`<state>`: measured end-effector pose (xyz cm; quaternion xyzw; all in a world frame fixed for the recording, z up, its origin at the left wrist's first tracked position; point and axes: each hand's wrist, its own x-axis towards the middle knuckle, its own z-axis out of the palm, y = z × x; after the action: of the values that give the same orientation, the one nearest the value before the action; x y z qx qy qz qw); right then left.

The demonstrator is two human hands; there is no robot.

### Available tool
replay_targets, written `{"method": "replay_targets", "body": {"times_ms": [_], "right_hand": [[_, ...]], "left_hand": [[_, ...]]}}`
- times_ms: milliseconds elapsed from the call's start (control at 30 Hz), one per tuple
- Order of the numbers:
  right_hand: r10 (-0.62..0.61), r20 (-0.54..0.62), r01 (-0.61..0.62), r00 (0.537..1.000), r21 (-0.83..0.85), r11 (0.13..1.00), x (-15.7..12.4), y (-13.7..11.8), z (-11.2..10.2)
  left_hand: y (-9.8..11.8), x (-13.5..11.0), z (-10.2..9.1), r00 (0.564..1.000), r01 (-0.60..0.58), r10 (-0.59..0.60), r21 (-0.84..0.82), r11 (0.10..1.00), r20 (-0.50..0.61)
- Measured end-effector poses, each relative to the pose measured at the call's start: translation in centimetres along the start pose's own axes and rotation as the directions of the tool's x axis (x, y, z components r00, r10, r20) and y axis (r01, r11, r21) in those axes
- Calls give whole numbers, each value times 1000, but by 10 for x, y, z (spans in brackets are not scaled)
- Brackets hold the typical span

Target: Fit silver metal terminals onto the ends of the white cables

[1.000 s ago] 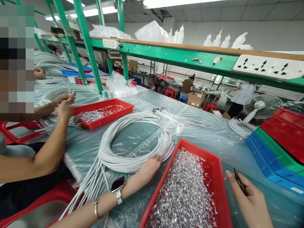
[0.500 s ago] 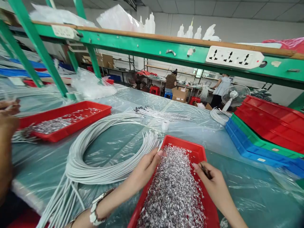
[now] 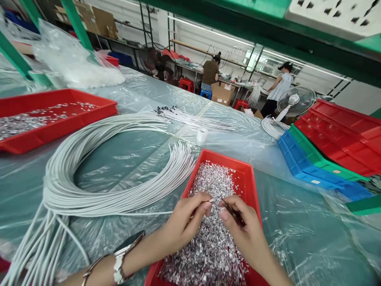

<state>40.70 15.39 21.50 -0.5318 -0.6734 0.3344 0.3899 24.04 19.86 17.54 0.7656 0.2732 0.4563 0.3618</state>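
Note:
My left hand [image 3: 186, 220] pinches the end of a white cable [image 3: 211, 200] between thumb and fingers, above a red tray [image 3: 252, 180]. That cable runs left under the hand to a big coil of white cables [image 3: 98, 204] lying on the table. Facing it, my right hand [image 3: 248, 232] is closed around dark, slim tweezers [image 3: 233, 212], mostly hidden by the fingers. Their tip is close to the cable end; whether they touch or hold a small piece, I cannot tell. Small shiny metal pieces [image 3: 205, 254] fill much of the tray.
Another red tray [image 3: 98, 113] with metal pieces stands at the left. A thinner cable bundle [image 3: 196, 121] and a white roll [image 3: 202, 136] lie beyond the coil. Stacked trays [image 3: 336, 139] stand at right. A green shelf beam [image 3: 238, 24] crosses overhead. Two people are in the background.
My hands have come together over the tray, bringing the cable end and the tweezers close. The view has tilted down and moved nearer; another person's hand at the left has left the picture.

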Motion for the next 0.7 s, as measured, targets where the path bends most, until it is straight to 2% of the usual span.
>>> {"method": "replay_targets", "body": {"times_ms": [200,367,500,700], "right_hand": [[-81,-67,84,994,46,995,-3,5,0],[-110,-54,113,992,56,992,0,4,2],[-133,-40,135,990,76,988,-1,1,3],[-152,15,152,988,-1,988,-4,-1,5]], "left_hand": [[0,-2,-3,997,-79,78,-22,997,-27],[4,-7,-6,990,-139,139,-4,990,7],[6,-12,-5,993,-99,101,-28,995,56],[8,-10,-6,995,-40,43,-40,998,95]]}}
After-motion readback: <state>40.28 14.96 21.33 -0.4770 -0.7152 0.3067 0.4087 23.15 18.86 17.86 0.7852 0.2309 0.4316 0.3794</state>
